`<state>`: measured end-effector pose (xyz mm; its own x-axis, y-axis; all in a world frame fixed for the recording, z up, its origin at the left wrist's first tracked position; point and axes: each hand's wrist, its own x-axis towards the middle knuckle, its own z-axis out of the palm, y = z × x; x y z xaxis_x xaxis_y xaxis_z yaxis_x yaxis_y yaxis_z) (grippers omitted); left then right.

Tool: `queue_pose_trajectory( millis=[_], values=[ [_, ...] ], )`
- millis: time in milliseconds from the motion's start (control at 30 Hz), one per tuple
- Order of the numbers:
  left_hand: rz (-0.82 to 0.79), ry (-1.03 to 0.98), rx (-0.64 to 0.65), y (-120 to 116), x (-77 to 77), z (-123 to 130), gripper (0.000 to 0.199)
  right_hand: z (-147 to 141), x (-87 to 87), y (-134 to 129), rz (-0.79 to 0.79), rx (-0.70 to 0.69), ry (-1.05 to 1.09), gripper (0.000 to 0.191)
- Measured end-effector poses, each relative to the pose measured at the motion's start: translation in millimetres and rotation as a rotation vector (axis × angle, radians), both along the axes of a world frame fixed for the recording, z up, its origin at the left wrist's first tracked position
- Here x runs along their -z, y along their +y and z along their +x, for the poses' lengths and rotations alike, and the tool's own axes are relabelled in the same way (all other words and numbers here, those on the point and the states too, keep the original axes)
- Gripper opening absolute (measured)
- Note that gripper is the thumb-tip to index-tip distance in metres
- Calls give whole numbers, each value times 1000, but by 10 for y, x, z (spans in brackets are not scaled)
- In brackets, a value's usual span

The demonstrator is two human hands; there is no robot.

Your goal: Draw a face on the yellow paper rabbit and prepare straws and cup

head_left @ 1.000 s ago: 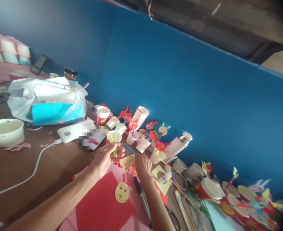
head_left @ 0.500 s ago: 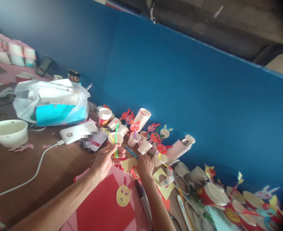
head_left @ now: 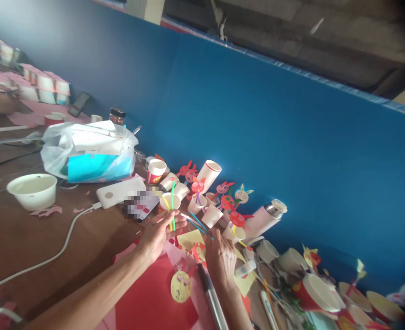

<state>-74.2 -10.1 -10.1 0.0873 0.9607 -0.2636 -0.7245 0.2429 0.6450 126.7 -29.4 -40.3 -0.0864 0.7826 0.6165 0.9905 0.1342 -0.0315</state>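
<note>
My left hand (head_left: 159, 231) is closed around a green straw (head_left: 172, 204) and a yellow straw (head_left: 167, 201), both upright in front of a paper cup (head_left: 172, 200). To its right, my right hand (head_left: 221, 252) is bent down with its fingertips at the lower ends of blue straws (head_left: 198, 221) and a pale one, and appears to pinch them. Below the hands lies red paper (head_left: 154, 293), with a round yellow paper face (head_left: 180, 287) with rabbit ears on it. A dark marker (head_left: 207, 286) rests along my right forearm.
Behind the hands stand several paper cups holding red rabbit faces (head_left: 237, 219) on straws. A thermos (head_left: 266, 217) leans near the blue partition (head_left: 274, 137). Leftward are a white power bank (head_left: 119, 191) with its cable, a phone, a plastic bag (head_left: 56, 151) and a white bowl (head_left: 33, 192).
The whole view has shifted, so things sit further right and slightly lower. More of the blue straws and a pale straw now show at my right fingertips. My left hand keeps its straws.
</note>
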Motion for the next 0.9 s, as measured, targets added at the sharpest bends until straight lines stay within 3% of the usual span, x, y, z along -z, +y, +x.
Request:
queue_pose_trajectory(
  millis=[200, 367, 667, 900],
  values=[
    [-20, 37, 10, 11, 12, -8, 10, 151, 33, 5, -131, 47, 128, 25],
    [-16, 71, -2, 31, 53, -6, 11, 148, -15, 44, -203, 69, 370, 27],
    [-36, 35, 107, 18, 65, 45, 8, 119, -115, 188, -351, -77, 928, 37],
    [-35, -18, 193, 67, 163, 189, 8, 47, -48, 173, -370, -177, 1235, 39]
  ],
)
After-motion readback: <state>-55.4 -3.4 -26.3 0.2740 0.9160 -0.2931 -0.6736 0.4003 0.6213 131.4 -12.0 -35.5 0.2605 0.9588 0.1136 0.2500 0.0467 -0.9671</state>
